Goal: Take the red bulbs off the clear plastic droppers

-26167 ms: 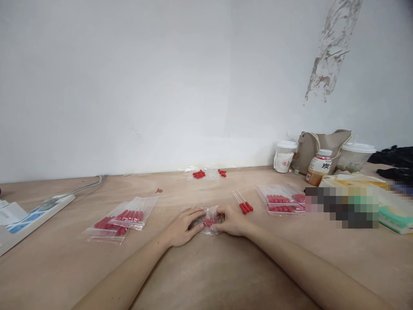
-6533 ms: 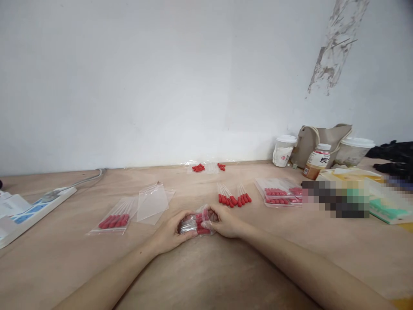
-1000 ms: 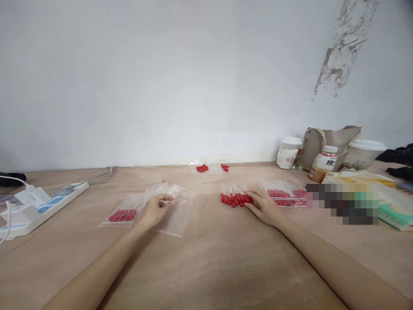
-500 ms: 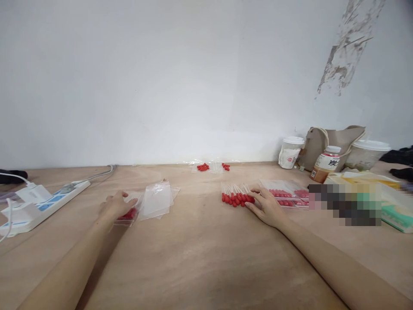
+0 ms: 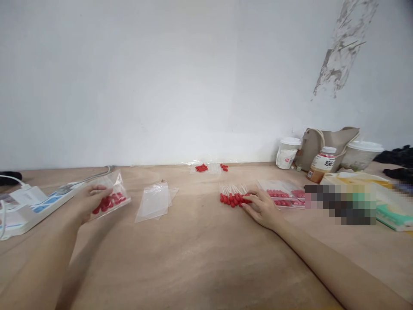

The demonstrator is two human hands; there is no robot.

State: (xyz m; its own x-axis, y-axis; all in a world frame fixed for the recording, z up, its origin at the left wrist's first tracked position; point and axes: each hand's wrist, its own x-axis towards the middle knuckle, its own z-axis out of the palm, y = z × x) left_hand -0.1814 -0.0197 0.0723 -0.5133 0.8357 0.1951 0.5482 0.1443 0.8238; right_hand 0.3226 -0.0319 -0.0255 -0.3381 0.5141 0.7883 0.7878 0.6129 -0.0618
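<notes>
My left hand [image 5: 92,200] grips a clear plastic bag [image 5: 112,199] holding several red-tipped pieces, raised above the table at the left. My right hand [image 5: 262,209] is open, its fingers apart, touching the right edge of a pile of red-tipped sticks [image 5: 232,199]. These sticks have pale shafts pointing to the back and red heads toward me. Between my hands lies a small stack of flat clear bags [image 5: 153,202]. Right of the pile, partly behind my right hand, are filled bags [image 5: 284,196] with rows of red heads.
A white power strip [image 5: 45,206] with plugs lies at left. By the wall are more red pieces [image 5: 201,168] on clear plastic. At right stand a lidded cup [image 5: 286,154], a bottle [image 5: 322,165], a bag [image 5: 334,140], another cup [image 5: 363,156] and a green-and-white package [image 5: 393,215].
My left hand has lifted the filled bag off the table and moved it left, toward the power strip. My right hand has stayed at the pile of sticks.
</notes>
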